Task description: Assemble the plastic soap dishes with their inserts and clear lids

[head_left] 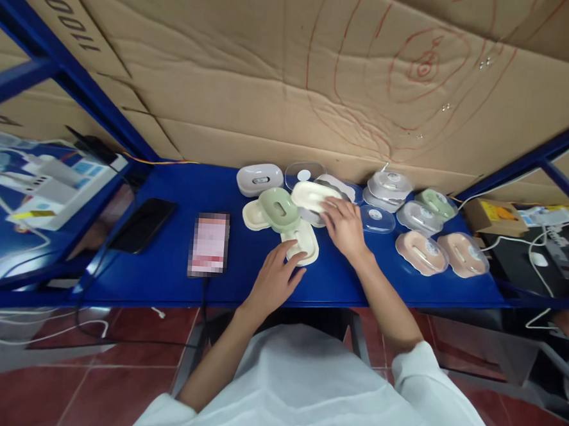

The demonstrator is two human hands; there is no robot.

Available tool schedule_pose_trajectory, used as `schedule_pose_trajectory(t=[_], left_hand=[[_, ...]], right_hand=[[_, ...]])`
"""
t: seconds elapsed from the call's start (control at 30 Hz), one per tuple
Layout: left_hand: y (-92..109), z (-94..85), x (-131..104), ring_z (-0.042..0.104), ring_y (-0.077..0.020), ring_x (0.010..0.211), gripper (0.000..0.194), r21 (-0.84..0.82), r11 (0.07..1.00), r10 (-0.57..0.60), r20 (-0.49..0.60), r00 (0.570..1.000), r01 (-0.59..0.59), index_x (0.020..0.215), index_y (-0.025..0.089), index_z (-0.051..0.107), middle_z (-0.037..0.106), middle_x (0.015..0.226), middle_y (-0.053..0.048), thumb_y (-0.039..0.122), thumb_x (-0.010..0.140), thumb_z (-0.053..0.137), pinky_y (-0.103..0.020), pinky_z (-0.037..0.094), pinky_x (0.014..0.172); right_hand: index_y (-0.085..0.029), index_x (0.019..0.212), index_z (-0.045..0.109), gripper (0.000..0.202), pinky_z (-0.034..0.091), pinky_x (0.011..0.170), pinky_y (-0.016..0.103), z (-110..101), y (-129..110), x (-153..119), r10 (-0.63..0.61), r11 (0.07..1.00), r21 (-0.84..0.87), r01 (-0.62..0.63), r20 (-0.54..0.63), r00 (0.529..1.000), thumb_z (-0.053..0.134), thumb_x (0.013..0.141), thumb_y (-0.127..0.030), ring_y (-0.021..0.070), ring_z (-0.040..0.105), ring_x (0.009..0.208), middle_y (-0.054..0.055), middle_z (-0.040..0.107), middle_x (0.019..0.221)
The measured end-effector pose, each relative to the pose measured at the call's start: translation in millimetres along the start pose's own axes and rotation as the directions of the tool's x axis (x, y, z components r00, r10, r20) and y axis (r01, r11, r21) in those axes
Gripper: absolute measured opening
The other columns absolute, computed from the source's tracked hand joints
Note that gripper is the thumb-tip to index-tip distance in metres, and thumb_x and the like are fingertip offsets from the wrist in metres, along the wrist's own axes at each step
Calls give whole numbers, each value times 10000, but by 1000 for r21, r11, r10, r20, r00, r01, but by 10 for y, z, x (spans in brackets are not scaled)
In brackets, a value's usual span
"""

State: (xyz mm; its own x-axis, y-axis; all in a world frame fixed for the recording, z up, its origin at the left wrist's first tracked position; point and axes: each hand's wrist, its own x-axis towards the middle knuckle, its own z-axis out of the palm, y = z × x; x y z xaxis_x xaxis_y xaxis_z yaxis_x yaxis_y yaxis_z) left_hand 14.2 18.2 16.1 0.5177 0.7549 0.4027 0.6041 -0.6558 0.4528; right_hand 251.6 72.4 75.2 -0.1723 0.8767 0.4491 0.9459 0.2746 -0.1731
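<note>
The right hand [344,226], at the centre of the frame, pinches the right end of a cream tray [309,194] between thumb and fingers; the tray sits just above the other pieces in the middle of the bench [241,284]. Just below centre, the left hand [273,280] has its thumb and fingers spread at a cream dish [309,237]; whether the fingertips press on it or only hover, I cannot tell. A green dish [279,207] lies left of the cream tray, overlapping the cream dish and a smaller-looking cream piece [251,215] on its left. Behind them, at upper centre, are a pale grey dish [259,179] and a clear lid [297,170]. Right of centre stand several clear-covered boxes, among them a green box [439,203] and two pink boxes [421,252] side by side. Left of centre lies a device with a blurred screen [209,244], and farther left a black phone [145,225]. Cardboard [216,67] fills the upper frame
</note>
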Motion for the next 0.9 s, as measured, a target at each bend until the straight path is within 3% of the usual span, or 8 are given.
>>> schedule_pose_trajectory(t=[0.1, 0.17, 0.27, 0.37, 0.5, 0.63, 0.73, 0.9], left_hand=[[22, -42, -31, 570, -317, 1385, 297, 1, 1000, -14, -21, 1000, 14, 1341, 226, 641, 551, 1504, -153, 267, 1050, 600, -514, 520, 1148], [23, -49, -51, 576, -312, 1375, 294, -6, 1000, -21, -28, 999, 20, 1340, 233, 640, 556, 1499, -149, 270, 1050, 603, -509, 521, 1144], [15, -16, -49, 580, -312, 1370, 287, -16, 1000, -11, -25, 1000, 11, 1334, 240, 647, 565, 1489, -144, 270, 1051, 601, -510, 516, 1142], [19, 36, -12, 578, -314, 1375, 290, -32, 999, 2, -16, 1000, -3, 1335, 252, 659, 570, 1493, -143, 272, 1053, 592, -514, 505, 1147], [43, 52, 8, 573, -315, 1383, 289, -54, 998, 18, -7, 1000, -19, 1329, 251, 667, 575, 1495, -145, 282, 1052, 590, -522, 491, 1159], [28, 19, -58, 564, -314, 1389, 271, -46, 999, 11, 3, 1000, -11, 1311, 245, 668, 567, 1501, -145, 284, 1054, 592, -527, 491, 1159], [2, 3, -110, 562, -313, 1391, 269, -45, 999, -14, -5, 1000, 14, 1308, 249, 672, 564, 1503, -142, 274, 1054, 584, -532, 501, 1149], [19, -25, -135, 546, -318, 1408, 274, -41, 999, -9, -9, 1000, 9, 1314, 251, 671, 550, 1522, -141, 273, 1054, 586, -542, 490, 1164]], right_hand=[[-201, 1453, 629, 442, 431, 1188, 492, 94, 247, 46, 18, 1000, 23, -16, -58, 998, 372, 1104, -283, 283, 547, 1431, 122, 607, 1546], [-178, 1498, 580, 505, 420, 1201, 516, 99, 459, -189, 142, 990, 7, -142, -93, 986, 310, 1072, -193, 282, 514, 1467, 151, 577, 1567], [-127, 1551, 512, 538, 404, 1169, 649, 71, 686, -706, 322, 939, -115, -324, -42, 946, 348, 1044, -205, 377, 464, 1494, 228, 532, 1587], [-212, 1579, 503, 536, 389, 1151, 688, 11, 742, -1115, 299, 940, -192, -281, 70, 952, 462, 1061, -340, 406, 485, 1448, 201, 566, 1559], [-306, 1552, 548, 549, 354, 1169, 719, -114, 737, -1272, 224, 966, -159, -202, 137, 965, 568, 1041, -504, 423, 420, 1518, 162, 526, 1604], [-285, 1519, 571, 553, 489, 1133, 572, -210, 616, -1092, 239, 968, 68, -241, 31, 970, 554, 1046, -571, 337, 580, 1404, 145, 636, 1488], [-285, 1469, 621, 525, 458, 1188, 522, -173, 338, -730, 128, 987, 104, -121, -63, 990, 591, 1033, -575, 314, 557, 1435, 128, 633, 1499], [-287, 1482, 619, 480, 322, 1276, 559, 68, 34, 148, -125, 992, 25, 124, 57, 991, 555, 1065, -517, 311, 482, 1514, 104, 582, 1578]])
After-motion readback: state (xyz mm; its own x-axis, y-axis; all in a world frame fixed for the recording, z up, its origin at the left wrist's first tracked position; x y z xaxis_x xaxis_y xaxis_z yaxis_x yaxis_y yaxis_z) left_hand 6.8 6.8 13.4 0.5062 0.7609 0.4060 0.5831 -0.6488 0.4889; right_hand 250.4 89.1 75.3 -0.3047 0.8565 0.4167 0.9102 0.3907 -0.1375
